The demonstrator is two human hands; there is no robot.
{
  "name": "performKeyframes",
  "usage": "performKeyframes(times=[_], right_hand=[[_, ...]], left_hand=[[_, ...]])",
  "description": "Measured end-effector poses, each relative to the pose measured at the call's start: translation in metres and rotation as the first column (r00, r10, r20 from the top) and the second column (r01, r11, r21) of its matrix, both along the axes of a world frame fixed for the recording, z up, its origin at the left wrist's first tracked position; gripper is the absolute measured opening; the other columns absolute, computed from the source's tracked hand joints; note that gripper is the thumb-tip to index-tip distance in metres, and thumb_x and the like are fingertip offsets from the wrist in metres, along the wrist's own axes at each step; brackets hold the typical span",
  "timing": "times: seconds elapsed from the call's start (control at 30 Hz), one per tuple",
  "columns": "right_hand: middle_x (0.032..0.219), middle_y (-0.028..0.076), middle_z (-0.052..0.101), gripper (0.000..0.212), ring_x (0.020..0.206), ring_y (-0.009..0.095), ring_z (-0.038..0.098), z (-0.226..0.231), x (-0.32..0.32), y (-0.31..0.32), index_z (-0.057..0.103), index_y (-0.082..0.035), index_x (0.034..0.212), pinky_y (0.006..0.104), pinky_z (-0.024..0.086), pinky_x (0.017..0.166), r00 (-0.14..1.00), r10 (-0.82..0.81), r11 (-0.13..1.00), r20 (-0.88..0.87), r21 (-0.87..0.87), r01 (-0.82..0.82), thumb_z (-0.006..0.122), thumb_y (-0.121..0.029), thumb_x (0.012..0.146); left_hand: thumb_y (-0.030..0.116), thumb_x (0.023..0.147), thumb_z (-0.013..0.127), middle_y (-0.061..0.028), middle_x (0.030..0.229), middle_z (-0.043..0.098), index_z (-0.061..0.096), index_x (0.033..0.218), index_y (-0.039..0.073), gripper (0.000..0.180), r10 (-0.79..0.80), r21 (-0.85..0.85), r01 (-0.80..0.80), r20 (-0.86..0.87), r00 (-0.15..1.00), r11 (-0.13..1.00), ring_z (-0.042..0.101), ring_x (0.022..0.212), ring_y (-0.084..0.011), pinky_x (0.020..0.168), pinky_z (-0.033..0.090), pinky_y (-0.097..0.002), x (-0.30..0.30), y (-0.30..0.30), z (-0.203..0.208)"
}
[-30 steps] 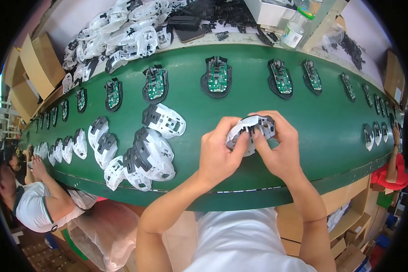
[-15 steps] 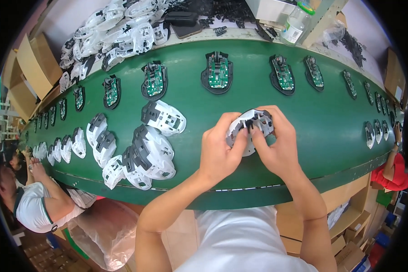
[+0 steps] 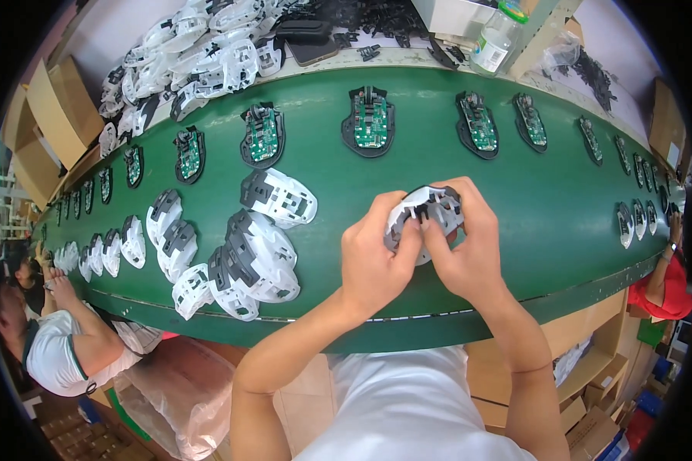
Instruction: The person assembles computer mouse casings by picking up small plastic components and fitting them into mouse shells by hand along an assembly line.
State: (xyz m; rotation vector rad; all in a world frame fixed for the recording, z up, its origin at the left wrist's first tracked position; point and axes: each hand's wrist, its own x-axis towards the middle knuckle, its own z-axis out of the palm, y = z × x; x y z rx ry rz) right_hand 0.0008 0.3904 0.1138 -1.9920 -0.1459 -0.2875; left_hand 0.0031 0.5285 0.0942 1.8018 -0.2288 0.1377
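Over the green work surface, my left hand (image 3: pixel 378 253) and my right hand (image 3: pixel 470 250) together grip a white and black computer mouse top shell (image 3: pixel 443 206). Its hollow underside faces me. Both thumbs press inward side by side near a small black part (image 3: pixel 420 210) inside the shell, and the fingers wrap round the outer sides. The thumbtips partly cover the spot they touch. To the left of my hands lies a loose group of similar white and black shells (image 3: pixel 263 257), some overlapping, with another shell (image 3: pixel 279 198) just above them.
Mouse bases with green circuit boards (image 3: pixel 370 123) form a row along the far side. Beyond are a heap of shells (image 3: pixel 234 61), a phone (image 3: pixel 313 51), a glass jar (image 3: pixel 497 40) and small black parts. Co-workers sit at left (image 3: pixel 77 346) and right (image 3: pixel 665 288).
My hands stay on the shell and shift it very slightly; its lower edge shows less between my palms. The shells and bases on the surface look unchanged.
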Motion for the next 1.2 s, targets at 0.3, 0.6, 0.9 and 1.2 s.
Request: performKeyframes(times=[0.3, 0.6, 0.9, 1.2], right_hand=[[0.087, 0.008, 0.057, 0.024, 0.068, 0.019, 0.056, -0.001, 0.001, 0.006, 0.059, 0.001, 0.101, 0.0286, 0.041, 0.051, 0.998, -0.001, 1.000, 0.059, 0.024, -0.001, 0.061, 0.003, 0.077], [0.103, 0.014, 0.065, 0.031, 0.088, 0.026, 0.067, 0.003, 0.009, -0.004, 0.064, -0.001, 0.103, 0.0286, 0.053, 0.067, 0.974, 0.082, 0.997, 0.210, -0.019, -0.080, 0.061, 0.010, 0.074], [0.114, 0.013, 0.061, 0.047, 0.103, 0.034, 0.065, -0.011, 0.010, -0.003, 0.069, -0.008, 0.106, 0.0396, 0.059, 0.083, 0.796, 0.125, 0.981, 0.592, -0.196, -0.009, 0.076, 0.007, 0.062], [0.129, 0.016, 0.053, 0.059, 0.119, 0.028, 0.055, 0.000, 0.005, 0.001, 0.051, -0.001, 0.129, 0.0364, 0.050, 0.092, 0.942, 0.295, 0.890, 0.160, 0.313, -0.332, 0.064, 0.006, 0.072]], left_hand=[[0.006, 0.088, 0.062, -0.0097, 0.075, 0.066, 0.059, 0.105, -0.003, 0.020, 0.012, 0.000, -0.012, 0.115, 0.993, 1.000, 0.060, 0.061, -0.0109, 0.053, 0.047, -0.0270, 0.002, 0.004, -0.005], [0.004, 0.086, 0.067, -0.0116, 0.119, 0.054, 0.041, 0.122, 0.001, 0.045, -0.354, -0.498, 0.228, -0.173, 0.919, 0.837, 0.060, 0.099, -0.0175, 0.081, 0.050, -0.0309, 0.011, 0.022, -0.011], [0.009, 0.080, 0.073, -0.0169, 0.128, 0.052, 0.016, 0.150, 0.005, 0.090, -0.768, -0.972, -0.022, -0.198, 0.608, 0.233, 0.057, 0.114, -0.0224, 0.095, 0.050, -0.0407, 0.020, 0.048, 0.014], [-0.004, 0.082, 0.065, -0.0185, 0.133, 0.048, 0.016, 0.150, 0.011, 0.086, -0.465, -0.772, 0.163, -0.187, 0.866, 0.615, 0.055, 0.120, -0.0241, 0.100, 0.047, -0.0370, 0.029, 0.054, 0.012]])
